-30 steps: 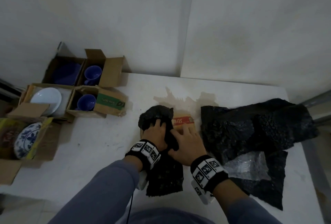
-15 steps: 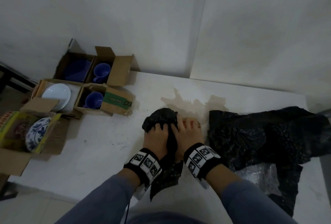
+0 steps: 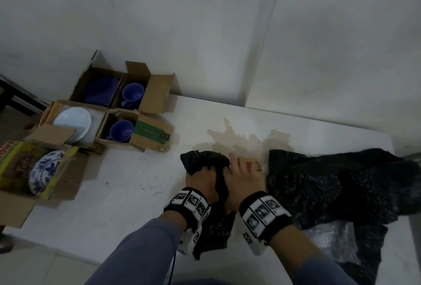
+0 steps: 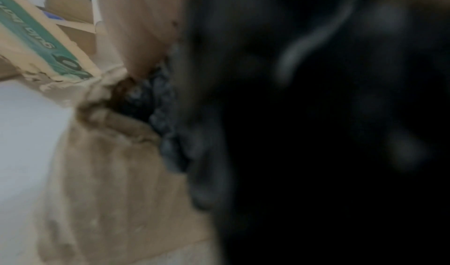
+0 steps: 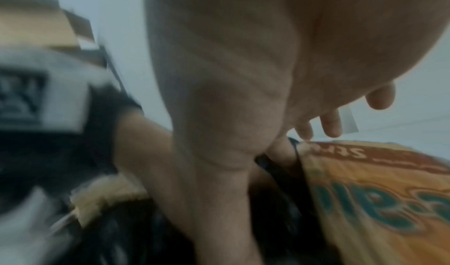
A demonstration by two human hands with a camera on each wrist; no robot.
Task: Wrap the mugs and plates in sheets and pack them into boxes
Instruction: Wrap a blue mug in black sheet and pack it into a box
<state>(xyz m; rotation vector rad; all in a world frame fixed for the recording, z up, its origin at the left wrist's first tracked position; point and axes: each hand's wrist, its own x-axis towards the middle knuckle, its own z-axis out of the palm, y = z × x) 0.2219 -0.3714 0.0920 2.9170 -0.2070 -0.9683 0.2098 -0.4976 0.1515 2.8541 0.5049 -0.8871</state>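
Note:
A bundle wrapped in black bubble sheet (image 3: 205, 159) sits in a small printed cardboard box (image 3: 250, 164) at the table's middle. My left hand (image 3: 202, 180) grips the bundle from the near side, its fingertips hidden under the sheet. My right hand (image 3: 239, 170) lies beside it with straight fingers (image 5: 331, 122) pressing on the orange box flap (image 5: 377, 201). A tail of the sheet (image 3: 216, 227) hangs between my wrists. The left wrist view is blurred and shows brown cardboard (image 4: 109, 173) against the black sheet (image 4: 160, 95). What the bundle holds is hidden.
A heap of black sheets (image 3: 330, 182) and clear bubble wrap (image 3: 330, 243) lie to the right. At the left stand several open boxes: two blue mugs (image 3: 133, 93) (image 3: 120, 129), a blue plate (image 3: 100, 88), a white plate (image 3: 73, 123), a patterned plate (image 3: 45, 170).
My hands have drawn together over the box. The right hand slid left and forward across the flap, and the left hand pushed further onto the black bundle.

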